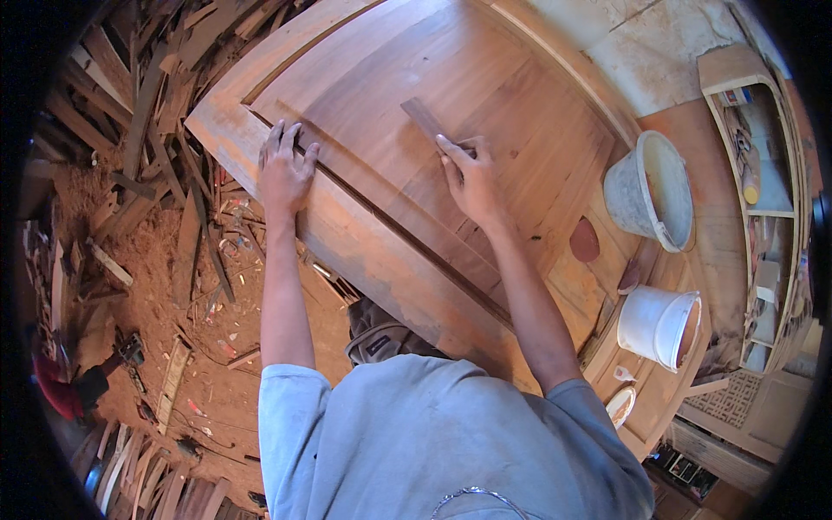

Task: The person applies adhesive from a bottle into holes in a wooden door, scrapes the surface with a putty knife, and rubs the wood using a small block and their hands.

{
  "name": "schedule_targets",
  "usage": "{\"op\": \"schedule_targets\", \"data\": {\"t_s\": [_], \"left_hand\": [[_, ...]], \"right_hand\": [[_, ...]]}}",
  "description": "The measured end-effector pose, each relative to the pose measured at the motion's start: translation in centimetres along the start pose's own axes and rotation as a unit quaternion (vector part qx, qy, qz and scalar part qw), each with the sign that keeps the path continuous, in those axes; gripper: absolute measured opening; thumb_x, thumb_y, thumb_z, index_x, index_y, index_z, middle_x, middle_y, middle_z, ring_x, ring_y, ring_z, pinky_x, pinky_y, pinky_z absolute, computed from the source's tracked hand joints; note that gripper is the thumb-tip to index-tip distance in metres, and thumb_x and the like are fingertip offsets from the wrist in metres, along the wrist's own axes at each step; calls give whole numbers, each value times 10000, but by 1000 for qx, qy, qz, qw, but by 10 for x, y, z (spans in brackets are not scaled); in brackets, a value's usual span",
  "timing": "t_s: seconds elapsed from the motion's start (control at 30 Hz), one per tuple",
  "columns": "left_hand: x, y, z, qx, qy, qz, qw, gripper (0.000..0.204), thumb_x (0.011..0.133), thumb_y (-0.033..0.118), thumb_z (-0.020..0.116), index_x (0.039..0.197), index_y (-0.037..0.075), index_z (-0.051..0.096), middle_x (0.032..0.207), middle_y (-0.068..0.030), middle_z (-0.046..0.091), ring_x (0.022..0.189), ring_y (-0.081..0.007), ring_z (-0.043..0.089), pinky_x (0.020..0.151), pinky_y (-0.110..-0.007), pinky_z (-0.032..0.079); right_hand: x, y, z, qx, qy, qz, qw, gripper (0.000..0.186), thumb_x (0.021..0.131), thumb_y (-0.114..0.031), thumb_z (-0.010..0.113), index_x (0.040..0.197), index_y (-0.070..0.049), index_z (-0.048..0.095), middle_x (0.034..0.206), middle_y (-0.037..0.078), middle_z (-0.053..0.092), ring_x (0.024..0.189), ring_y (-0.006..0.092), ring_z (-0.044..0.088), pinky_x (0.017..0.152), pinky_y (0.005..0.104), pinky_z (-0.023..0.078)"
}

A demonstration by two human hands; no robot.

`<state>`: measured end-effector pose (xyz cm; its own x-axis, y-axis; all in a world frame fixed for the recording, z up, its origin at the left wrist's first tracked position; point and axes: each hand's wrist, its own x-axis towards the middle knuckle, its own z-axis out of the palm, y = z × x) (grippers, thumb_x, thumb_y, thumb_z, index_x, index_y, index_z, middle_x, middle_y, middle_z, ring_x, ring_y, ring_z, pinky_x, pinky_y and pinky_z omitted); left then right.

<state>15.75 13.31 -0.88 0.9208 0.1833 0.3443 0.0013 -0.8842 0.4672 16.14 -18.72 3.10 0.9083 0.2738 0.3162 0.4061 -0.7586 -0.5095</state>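
Note:
A large panelled wooden door [381, 78] lies flat in front of me, with orange-brown patches along its frame. On the frame's near left edge rests my left hand [286, 169], open, fingers apart, holding nothing. My right hand [471, 178] is closed on one end of a narrow brown strip [422, 117], which looks like a flat block of wood. The strip points away to the upper left, over the middle panel. Whether its underside is covered with anything is hidden. To the right of that hand, a reddish-brown round sanding disc [585, 240] lies on the door.
A grey bucket [628, 195] and a white bucket [646, 325] stand at the right, near a small white bottle [624, 374] and a round lid [620, 405]. Beyond is a wooden shelf unit [771, 217]. Wood offcuts [156, 130] cover the dusty floor at left; a person's foot [130, 348] shows there.

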Motion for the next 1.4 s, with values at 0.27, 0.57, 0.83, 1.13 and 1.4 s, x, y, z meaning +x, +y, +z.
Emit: {"op": "schedule_targets", "data": {"t_s": [0.27,0.57,0.83,1.13,1.4], "left_hand": [[0,7,-3,3,-7,-14,1000,515,896,371,665,1318,86,591,1450,-174,478,1316,-374,461,1130,-448,351],[1,5,-4,4,-7,-6,1000,507,910,365,655,1324,81,585,1463,-182,474,1343,-369,440,1141,-444,339],[1,12,-10,2,-16,-3,1000,514,926,352,632,1323,31,582,1455,-224,479,1359,-371,438,1143,-423,333],[0,11,-8,-1,-14,-3,1000,505,927,356,631,1315,36,587,1451,-228,482,1356,-373,441,1138,-438,339],[1,3,-1,-1,-10,5,1000,525,914,388,649,1323,66,583,1466,-190,471,1342,-375,443,1137,-446,340]], "right_hand": [[10,33,-14,-53,64,48,995,330,918,-136,639,1244,-136,681,1048,190,569,932,342,594,837,413,504],[4,18,7,16,22,53,998,317,891,-110,644,1205,-105,691,1044,195,557,968,348,565,861,427,491],[7,22,3,8,36,48,998,332,877,-74,653,1207,-83,684,1017,195,560,957,350,556,852,426,482],[0,3,-7,64,27,69,995,322,885,-91,652,1206,-87,682,1026,201,558,955,356,552,860,443,479],[-6,5,6,5,30,46,998,321,889,-95,643,1208,-84,683,1031,194,564,974,358,548,869,441,477]]}}
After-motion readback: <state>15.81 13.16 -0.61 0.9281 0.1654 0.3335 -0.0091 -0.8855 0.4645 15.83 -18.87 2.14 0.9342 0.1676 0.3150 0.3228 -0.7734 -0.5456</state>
